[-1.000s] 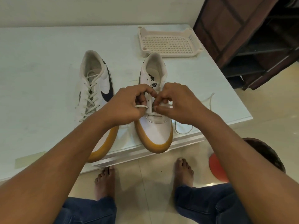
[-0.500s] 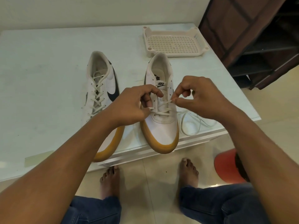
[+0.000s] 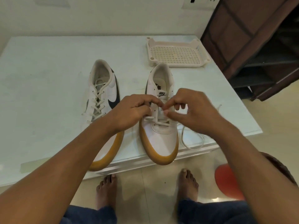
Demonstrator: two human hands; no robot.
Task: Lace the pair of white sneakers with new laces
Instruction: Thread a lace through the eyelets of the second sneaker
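Observation:
Two white sneakers with gum soles stand on the white table [image 3: 48,78], toes toward me. The left sneaker [image 3: 103,97] has a lace run through its eyelets. The right sneaker [image 3: 160,136] has a lace crossed only at its lowest eyelets. Both hands meet over that shoe's tongue. My left hand [image 3: 132,112] has its fingers curled at the left eyelet row, gripping the shoe's edge. My right hand [image 3: 192,110] pinches the white lace [image 3: 192,143] between thumb and forefinger at the right eyelets; the lace's slack loops over the table edge to the right.
A cream perforated plastic tray [image 3: 176,54] sits at the table's far right. A dark brown fabric shelf unit [image 3: 255,46] stands right of the table. On the floor lie my bare feet and a red round object [image 3: 226,180].
My right hand, which had drawn the lace out to the right, has come back in to the eyelets. My left hand stays on the shoe. The view has tilted up slightly.

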